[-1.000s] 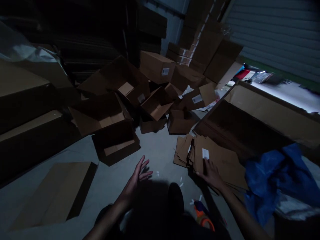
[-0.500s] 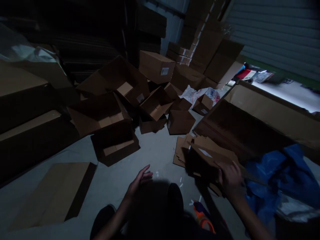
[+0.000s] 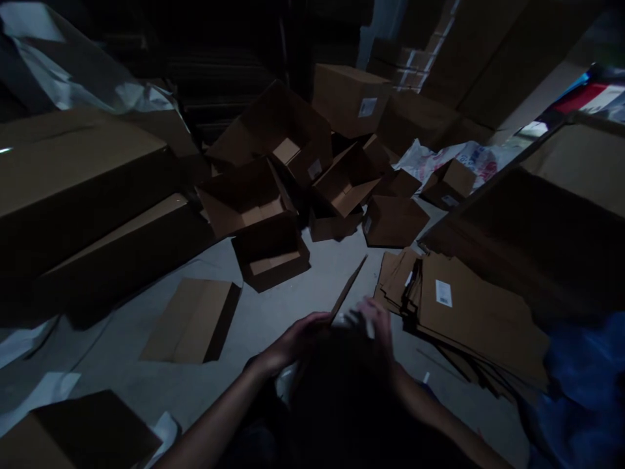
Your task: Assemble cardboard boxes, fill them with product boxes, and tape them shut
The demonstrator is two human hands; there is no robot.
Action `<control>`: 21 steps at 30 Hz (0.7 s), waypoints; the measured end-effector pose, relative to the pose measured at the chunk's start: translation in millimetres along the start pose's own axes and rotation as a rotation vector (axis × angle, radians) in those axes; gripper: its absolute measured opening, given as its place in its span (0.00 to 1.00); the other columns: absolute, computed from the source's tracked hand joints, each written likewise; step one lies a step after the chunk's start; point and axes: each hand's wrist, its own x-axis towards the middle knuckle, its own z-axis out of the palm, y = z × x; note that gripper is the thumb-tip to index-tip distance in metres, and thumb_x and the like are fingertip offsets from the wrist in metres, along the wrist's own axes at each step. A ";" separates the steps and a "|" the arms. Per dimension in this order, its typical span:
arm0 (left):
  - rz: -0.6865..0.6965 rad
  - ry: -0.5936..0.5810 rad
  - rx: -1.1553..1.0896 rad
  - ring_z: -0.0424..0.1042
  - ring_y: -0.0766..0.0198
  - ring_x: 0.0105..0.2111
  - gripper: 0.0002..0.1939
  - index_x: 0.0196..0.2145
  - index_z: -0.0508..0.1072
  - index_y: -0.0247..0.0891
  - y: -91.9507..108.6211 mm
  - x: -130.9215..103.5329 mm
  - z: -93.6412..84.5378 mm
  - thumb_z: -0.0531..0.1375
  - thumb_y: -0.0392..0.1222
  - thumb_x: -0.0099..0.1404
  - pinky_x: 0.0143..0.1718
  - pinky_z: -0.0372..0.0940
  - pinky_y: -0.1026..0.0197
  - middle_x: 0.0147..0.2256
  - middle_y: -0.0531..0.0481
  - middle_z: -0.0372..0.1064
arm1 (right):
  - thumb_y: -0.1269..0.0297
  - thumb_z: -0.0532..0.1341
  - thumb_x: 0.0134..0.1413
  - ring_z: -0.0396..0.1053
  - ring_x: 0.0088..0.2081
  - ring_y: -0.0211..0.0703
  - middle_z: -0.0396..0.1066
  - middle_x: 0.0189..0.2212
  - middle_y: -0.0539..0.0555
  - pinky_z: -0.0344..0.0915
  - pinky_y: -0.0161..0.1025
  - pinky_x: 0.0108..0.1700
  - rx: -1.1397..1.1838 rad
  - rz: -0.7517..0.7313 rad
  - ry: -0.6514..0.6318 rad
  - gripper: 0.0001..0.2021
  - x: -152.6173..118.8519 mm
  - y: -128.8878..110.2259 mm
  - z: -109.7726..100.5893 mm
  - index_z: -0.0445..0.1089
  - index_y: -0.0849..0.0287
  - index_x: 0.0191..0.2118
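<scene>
The person holds a flattened cardboard piece between both hands, low in front of the body and just to the near left of the stack of flattened boxes that lies on the floor. The left hand closes on the piece's near left edge; the right hand grips its near right side, fingers curled over it. In the dim light the exact finger contact is hard to make out.

The piece is seen almost edge-on, as a thin line. Its long axis runs from the hands up and away, tilted a little rightward, with the far end pointing toward the small closed box beyond the stack.

It looks light and thin: stiff along its panels, but likely to fold at its creases and to flop if held by one corner. A two-handed hold on opposite edges near the middle seems the steadier grip. The surface is probably dry, not slippery.
</scene>
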 end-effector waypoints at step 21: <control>0.172 0.673 0.989 0.79 0.51 0.43 0.22 0.59 0.74 0.39 37.7 -12.2 -25.5 0.56 0.48 0.72 0.48 0.71 0.52 0.44 0.43 0.80 | 0.61 0.60 0.52 0.67 0.34 0.44 0.70 0.32 0.52 0.64 0.39 0.40 -0.048 0.202 -0.060 0.13 59.7 10.3 -75.9 0.76 0.58 0.42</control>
